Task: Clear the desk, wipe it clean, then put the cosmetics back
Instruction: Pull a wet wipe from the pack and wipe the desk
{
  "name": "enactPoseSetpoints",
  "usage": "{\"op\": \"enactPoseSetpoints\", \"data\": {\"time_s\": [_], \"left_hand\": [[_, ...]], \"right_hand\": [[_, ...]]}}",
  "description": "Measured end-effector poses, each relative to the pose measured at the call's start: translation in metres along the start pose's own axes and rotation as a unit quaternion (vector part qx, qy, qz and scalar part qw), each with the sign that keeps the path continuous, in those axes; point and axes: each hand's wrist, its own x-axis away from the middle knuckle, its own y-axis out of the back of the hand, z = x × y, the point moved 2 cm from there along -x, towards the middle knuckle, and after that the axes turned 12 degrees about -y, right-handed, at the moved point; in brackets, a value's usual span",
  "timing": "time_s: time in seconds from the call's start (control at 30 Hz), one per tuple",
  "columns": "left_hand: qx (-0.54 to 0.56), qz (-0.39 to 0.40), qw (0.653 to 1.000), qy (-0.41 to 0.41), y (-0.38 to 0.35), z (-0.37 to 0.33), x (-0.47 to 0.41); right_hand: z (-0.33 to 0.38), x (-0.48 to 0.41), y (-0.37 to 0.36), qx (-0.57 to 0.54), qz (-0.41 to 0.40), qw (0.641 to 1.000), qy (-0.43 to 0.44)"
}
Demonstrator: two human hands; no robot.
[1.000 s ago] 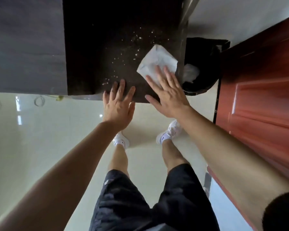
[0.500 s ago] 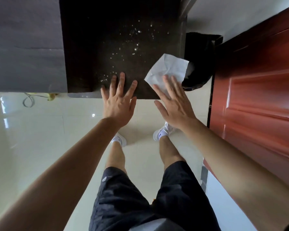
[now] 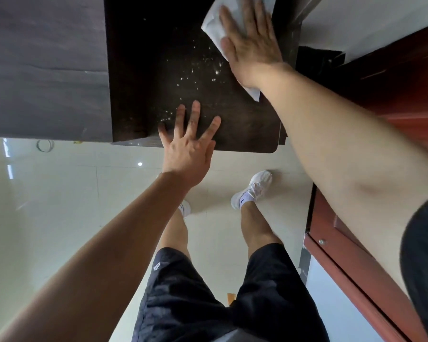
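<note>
The right hand [image 3: 251, 45] has pushed the white paper tissue [image 3: 211, 27] to the far right of the dark wooden counter [image 3: 143, 70], its grip flat and wide on the tissue. The left hand [image 3: 188, 146] rests splayed at the near edge. A hasty sweep could scatter the white specks [image 3: 195, 64] onto the floor [image 3: 59, 193].

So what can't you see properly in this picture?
Head view:
White tissue: mostly under the right hand; both run past the top edge.
Specks on the desk: too small to identify.
Black bin: mostly behind the desk edge and right forearm.
Cosmetics: none in view.
</note>
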Motion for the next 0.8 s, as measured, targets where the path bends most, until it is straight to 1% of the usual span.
{"op": "enactPoseSetpoints", "data": {"time_s": [0.1,0.27,0.33,0.47,0.57,0.63,0.7,0.8], "left_hand": [[-0.005,0.001,1.0,-0.012,0.001,0.003,0.0],[-0.006,-0.002,1.0,-0.021,0.0,0.004,0.0],[-0.003,-0.002,1.0,-0.021,0.001,0.004,0.0],[-0.001,0.006,1.0,-0.027,0.002,0.004,-0.001],[-0.006,0.007,0.999,-0.032,0.004,0.005,-0.001],[0.003,-0.006,1.0,-0.029,0.008,0.008,0.001],[0.013,-0.035,0.999,-0.008,0.011,0.012,0.007],[0.009,-0.084,0.996,0.015,0.011,0.023,0.026]], "right_hand": [[-0.004,0.023,-0.009,-0.011,-0.008,1.0,-0.003],[-0.046,0.108,-0.04,0.006,-0.01,1.0,0.024],[-0.052,0.114,-0.044,0.011,-0.004,1.0,0.026],[-0.038,0.076,-0.032,0.005,-0.01,1.0,0.002],[-0.012,0.027,-0.015,-0.016,-0.01,0.999,-0.033],[0.006,0.006,-0.009,-0.013,-0.013,0.999,-0.037],[0.019,0.01,-0.01,-0.008,-0.013,1.0,-0.013],[0.021,0.068,-0.033,0.018,-0.003,0.995,0.099]]}}
